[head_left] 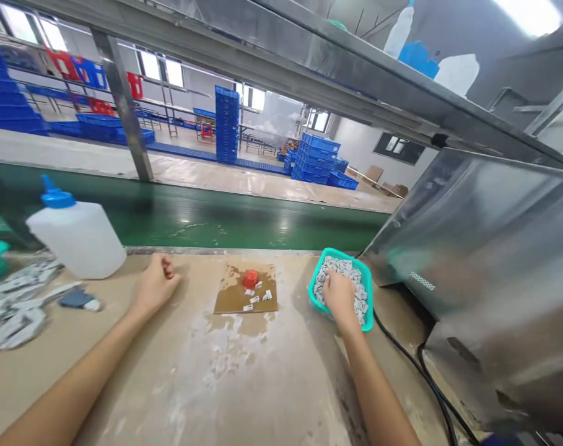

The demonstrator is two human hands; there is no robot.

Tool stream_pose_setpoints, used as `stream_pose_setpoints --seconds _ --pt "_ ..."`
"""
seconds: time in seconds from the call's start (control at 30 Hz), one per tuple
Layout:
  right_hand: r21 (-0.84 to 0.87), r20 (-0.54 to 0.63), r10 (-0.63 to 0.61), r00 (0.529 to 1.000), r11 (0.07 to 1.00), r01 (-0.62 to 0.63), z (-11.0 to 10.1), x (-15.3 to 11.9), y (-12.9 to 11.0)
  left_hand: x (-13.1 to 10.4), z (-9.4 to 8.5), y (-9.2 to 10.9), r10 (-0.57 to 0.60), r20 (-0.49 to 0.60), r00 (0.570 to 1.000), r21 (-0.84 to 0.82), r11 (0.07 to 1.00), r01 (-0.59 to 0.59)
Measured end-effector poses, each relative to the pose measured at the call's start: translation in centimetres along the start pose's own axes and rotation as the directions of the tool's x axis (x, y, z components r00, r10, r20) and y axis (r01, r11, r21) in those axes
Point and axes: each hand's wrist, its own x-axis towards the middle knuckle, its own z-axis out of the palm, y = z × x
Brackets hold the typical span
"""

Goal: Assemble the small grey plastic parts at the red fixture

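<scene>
My left hand (155,282) rests on the table left of the brown board, its fingers curled in; whether they hold anything is hidden. My right hand (339,294) reaches into a turquoise basket (368,291) filled with small grey-white pieces (360,300). Its fingers point down among the pieces, and their tips are hidden. Between the hands lies a square brown board (230,300), wet on top. A red object (250,279) sits on it, with several small white pieces (254,300) beside it.
A white bottle with a blue cap (81,238) stands at the left, near grey strips (16,310) and a dark blue-grey item (79,298). A green conveyor belt (202,217) runs behind the table. At right are a metal machine (495,266) and black cables (411,359). A metal shelf crosses overhead.
</scene>
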Motion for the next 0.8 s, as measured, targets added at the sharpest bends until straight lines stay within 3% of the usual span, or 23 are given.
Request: stream_pose_setpoints --seconds 0.2,0.37,0.47,0.63,0.73,0.8 --pt "0.032 -0.006 -0.069 0.998 0.997 0.069 1.0 0.3 0.7 0.0 -0.4 0.1 -0.062 -0.006 0.998 -0.149 0.987 0.060" --pt "0.086 -0.057 -0.121 0.991 0.988 0.125 2.8 0.7 1.5 0.6 0.2 -1.1 -0.049 -0.023 0.999 -0.256 0.966 0.042" --pt "0.102 -0.058 -0.118 0.991 0.987 0.123 2.9 0.5 1.7 0.8 0.5 -1.9 -0.013 -0.008 1.000 -0.135 0.991 0.012" --pt "0.063 -0.051 -0.128 0.991 0.989 0.131 2.2 0.4 1.2 0.5 0.7 -2.2 0.137 -0.010 0.991 0.084 0.987 -0.135" --pt "0.056 -0.040 -0.112 0.993 0.992 0.114 1.8 0.5 1.0 -0.1 0.7 -1.8 0.164 -0.075 0.984 0.143 0.978 -0.152" --pt "0.064 -0.052 -0.115 0.992 0.991 0.118 1.1 0.5 1.1 -0.8 0.6 -1.4 0.171 -0.058 0.984 0.217 0.964 -0.155"
